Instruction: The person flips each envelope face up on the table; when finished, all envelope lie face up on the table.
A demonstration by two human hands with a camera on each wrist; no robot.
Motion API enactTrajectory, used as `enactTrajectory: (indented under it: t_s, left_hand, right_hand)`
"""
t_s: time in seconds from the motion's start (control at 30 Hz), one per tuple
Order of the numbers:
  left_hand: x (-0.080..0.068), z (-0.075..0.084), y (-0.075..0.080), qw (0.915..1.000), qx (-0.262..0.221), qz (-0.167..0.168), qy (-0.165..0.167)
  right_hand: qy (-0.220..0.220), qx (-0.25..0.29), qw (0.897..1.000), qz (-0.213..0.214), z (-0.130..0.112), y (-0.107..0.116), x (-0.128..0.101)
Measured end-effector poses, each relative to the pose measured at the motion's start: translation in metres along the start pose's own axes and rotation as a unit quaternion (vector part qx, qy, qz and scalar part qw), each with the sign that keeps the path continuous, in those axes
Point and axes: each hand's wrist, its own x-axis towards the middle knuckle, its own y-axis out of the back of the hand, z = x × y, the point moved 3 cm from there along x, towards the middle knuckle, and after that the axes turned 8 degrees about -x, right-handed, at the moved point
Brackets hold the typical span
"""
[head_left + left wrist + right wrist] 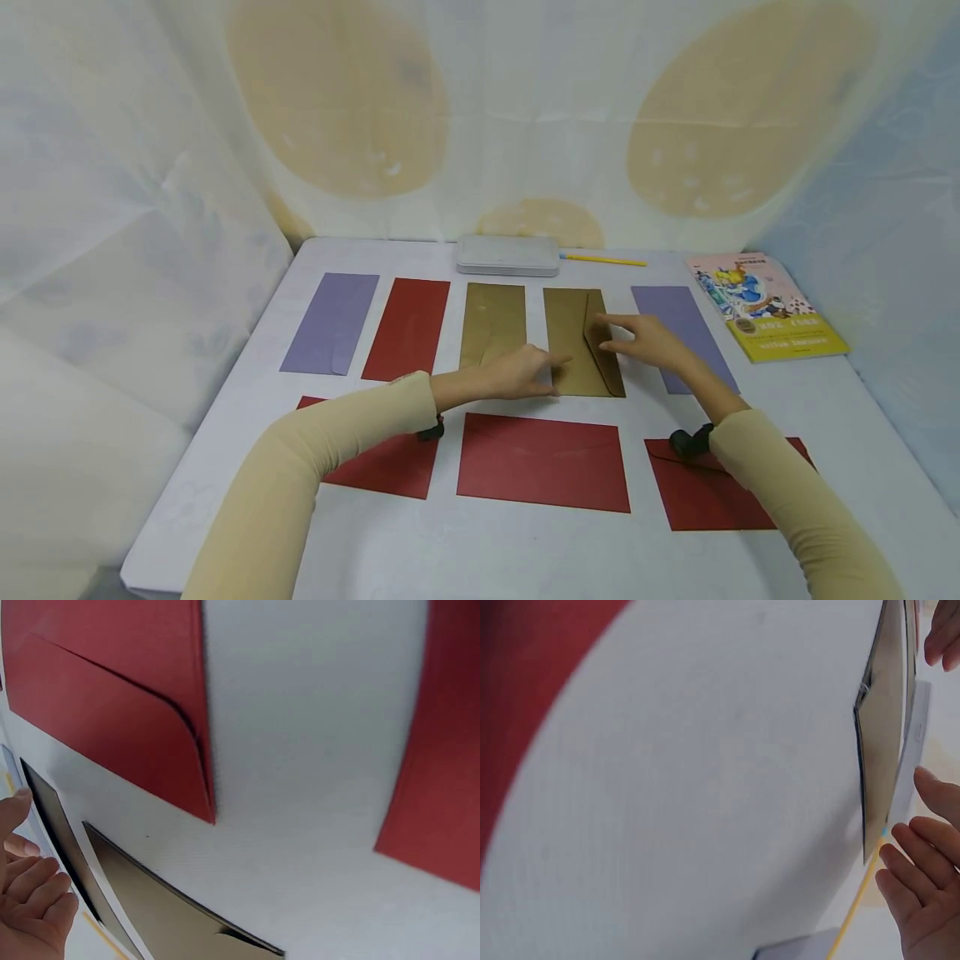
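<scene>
Both hands are at a gold envelope (564, 333) whose flap runs along its right side. My left hand (521, 375) is over that envelope's lower left edge, its index finger extended and nothing held. In the left wrist view, the fingers (49, 896) look loosely bent. At the flap side, my right hand (647, 340) has its fingertips over or touching the flap; contact cannot be made out. The right wrist view shows this hand (926, 900) with fingers fairly straight, gripping nothing. Another gold envelope (495, 315) lies to the left, partly behind my left hand.
Purple envelopes (330, 323) lie at both ends of the back row, beside a red envelope (407, 327). In front are three red envelopes (543, 462), the outer two partly covered by my arms. Behind are a grey case (507, 255), a yellow pencil (606, 260) and a book (765, 304).
</scene>
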Motion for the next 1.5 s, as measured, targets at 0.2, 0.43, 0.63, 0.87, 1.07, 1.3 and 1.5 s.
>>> enactTrajectory:
  t_s: [0.2,0.43,0.63,0.87,1.07,1.3,1.5]
  left_hand:
    - [0.009,0.005,0.001,0.9996,-0.011,0.006,-0.025]
    - [0.028,0.02,-0.005,0.9986,0.008,0.007,-0.051]
    - [0.044,0.034,-0.011,0.9977,0.019,-0.001,-0.065]
    - [0.067,0.047,-0.016,0.9977,0.032,-0.03,-0.051]
    - [0.093,0.052,-0.026,0.9972,0.042,-0.053,-0.03]
    - [0.128,0.068,-0.038,0.9944,0.092,-0.049,-0.015]
    - [0.152,0.076,-0.048,0.9856,0.163,-0.042,0.014]
  right_hand:
    - [-0.017,-0.003,1.0,0.014,0.011,0.011,-0.01]
    - [-0.072,-0.004,0.997,-0.006,0.03,0.025,-0.027]
    - [-0.107,-0.013,0.994,0.001,0.046,0.037,-0.044]
    - [-0.144,-0.022,0.989,-0.006,0.069,0.043,-0.056]
    - [-0.176,-0.025,0.984,-0.018,0.085,0.048,-0.062]
    - [-0.171,-0.038,0.984,-0.022,0.089,0.052,-0.06]
    - [-0.157,-0.049,0.986,-0.023,0.089,0.051,-0.056]
